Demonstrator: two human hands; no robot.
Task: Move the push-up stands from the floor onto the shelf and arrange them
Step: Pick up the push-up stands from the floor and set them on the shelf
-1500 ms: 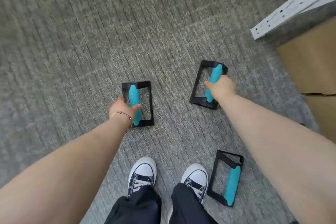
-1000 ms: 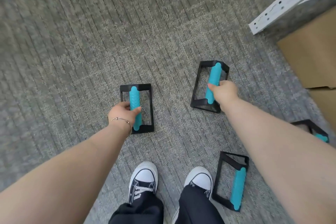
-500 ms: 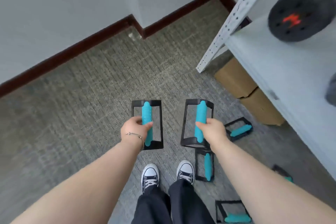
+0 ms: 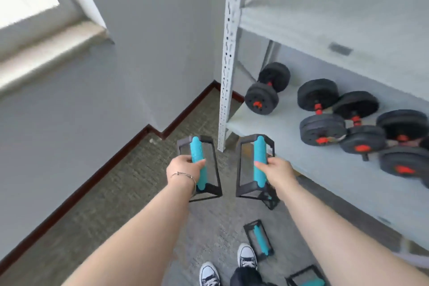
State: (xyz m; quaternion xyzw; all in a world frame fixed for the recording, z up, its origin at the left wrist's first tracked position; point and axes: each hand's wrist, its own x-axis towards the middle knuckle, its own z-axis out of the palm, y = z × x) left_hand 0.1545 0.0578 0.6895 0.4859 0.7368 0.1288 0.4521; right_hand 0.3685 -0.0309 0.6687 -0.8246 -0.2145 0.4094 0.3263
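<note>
A: What does the view show, from the largest thing down?

B: A carpeted floor [image 4: 130,195] in a grey-walled corner, with a window upper left. At right stands a white metal shelf [image 4: 308,158] on a perforated upright post [image 4: 228,58]. Its lower board carries several black dumbbells [image 4: 341,114] toward the back and right; the near left part of the board is bare.

A: And the person?

B: Two bare arms reach forward. The left hand [image 4: 184,169], with a thin bracelet on the wrist, is closed around the teal grip of one push-up stand [image 4: 197,167]. The right hand [image 4: 277,172] is closed around the grip of a second stand [image 4: 255,165]. Both stands hang clear of the floor, just in front of the post and near the shelf's corner.

A: Where are the remaining stands?

B: One floor stand [image 4: 258,239] lies beside the right shoe [image 4: 247,255]; another [image 4: 306,278] sits at the bottom edge; a frame just behind the right-hand stand appears to be one more.

A: What could go wrong from here?

B: The left-hand stand hangs almost in line with the post, so its black frame could strike the post while swinging in. A stand pushed too deep could knock a dumbbell and set it rolling. A step forward could catch the stand by the shoe.
</note>
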